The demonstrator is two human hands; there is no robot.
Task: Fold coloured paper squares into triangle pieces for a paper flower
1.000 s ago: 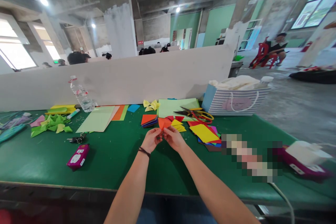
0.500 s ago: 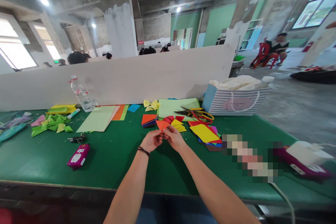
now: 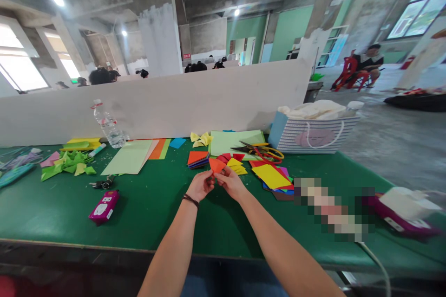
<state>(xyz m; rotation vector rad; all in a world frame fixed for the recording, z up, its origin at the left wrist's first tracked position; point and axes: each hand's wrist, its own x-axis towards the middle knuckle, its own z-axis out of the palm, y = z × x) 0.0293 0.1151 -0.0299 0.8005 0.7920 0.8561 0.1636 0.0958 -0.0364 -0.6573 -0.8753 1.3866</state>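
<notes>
Orange-red folded paper triangle (image 3: 216, 165), held just above a green workbench (image 3: 52, 216), pinched firmly between the bare left hand (image 3: 201, 185) and the bare right hand (image 3: 230, 183), fingertips closed on its lower edge. Just ahead, small red and yellow paper triangles (image 3: 234, 161); to the left, a stack of orange-topped paper squares (image 3: 198, 159); to the right, a bright yellow paper square (image 3: 270, 176) on mixed sheets, and red-handled steel scissors (image 3: 263, 152) lying across a pale green sheet (image 3: 223, 143).
</notes>
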